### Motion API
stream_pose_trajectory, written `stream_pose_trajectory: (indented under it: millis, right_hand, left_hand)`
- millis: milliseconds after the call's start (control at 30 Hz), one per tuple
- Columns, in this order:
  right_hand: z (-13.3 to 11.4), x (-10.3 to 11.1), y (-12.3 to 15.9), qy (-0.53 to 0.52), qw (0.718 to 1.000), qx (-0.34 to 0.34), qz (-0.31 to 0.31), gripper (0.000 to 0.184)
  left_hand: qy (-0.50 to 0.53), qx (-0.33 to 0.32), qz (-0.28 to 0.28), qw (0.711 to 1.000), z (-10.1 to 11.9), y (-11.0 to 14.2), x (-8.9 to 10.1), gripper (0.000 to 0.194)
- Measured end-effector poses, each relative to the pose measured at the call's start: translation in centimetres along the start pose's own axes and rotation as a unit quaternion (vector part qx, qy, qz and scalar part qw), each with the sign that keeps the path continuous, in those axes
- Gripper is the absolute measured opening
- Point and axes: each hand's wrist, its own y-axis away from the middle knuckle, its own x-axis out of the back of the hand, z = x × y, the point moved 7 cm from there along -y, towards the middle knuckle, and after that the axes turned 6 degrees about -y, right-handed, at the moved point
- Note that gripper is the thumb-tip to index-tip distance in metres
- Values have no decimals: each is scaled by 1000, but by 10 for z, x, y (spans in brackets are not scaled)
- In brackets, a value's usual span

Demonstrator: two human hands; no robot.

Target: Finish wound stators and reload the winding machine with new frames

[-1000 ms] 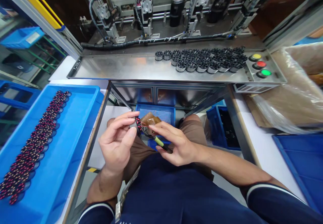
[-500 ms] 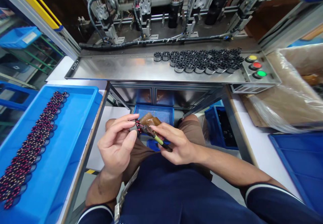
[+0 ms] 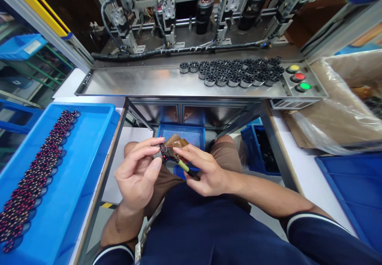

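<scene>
I saw the left hand [image 3: 135, 175] holding a wound stator [image 3: 163, 153] in a narrow pinch; the right hand [image 3: 205, 170], half curled, gripped a green-and-black hand tool [image 3: 184, 166], its tip beside the stator. Leftward, more stators [image 3: 36, 177] lay in a blue tray [image 3: 80, 169]; farther off, black-and-silver cores [image 3: 233, 80] crowded a metal ledge [image 3: 134, 78].

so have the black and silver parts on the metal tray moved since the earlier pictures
No. Against the red button, the black and silver parts keep their place on the metal tray; both just sit slightly further left in the picture.
</scene>
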Motion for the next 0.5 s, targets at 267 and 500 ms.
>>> stream_pose_trajectory:
  millis: [267,500]
  right_hand:
    - [5,9,1,-6,996,-83,15,64]
    - [9,25,3,-60,985,-163,-7,65]
  left_hand:
    - [-9,-32,-22,999,-3,-2,-1,15]
    - [-123,-157,-27,980,8,-1,6,65]
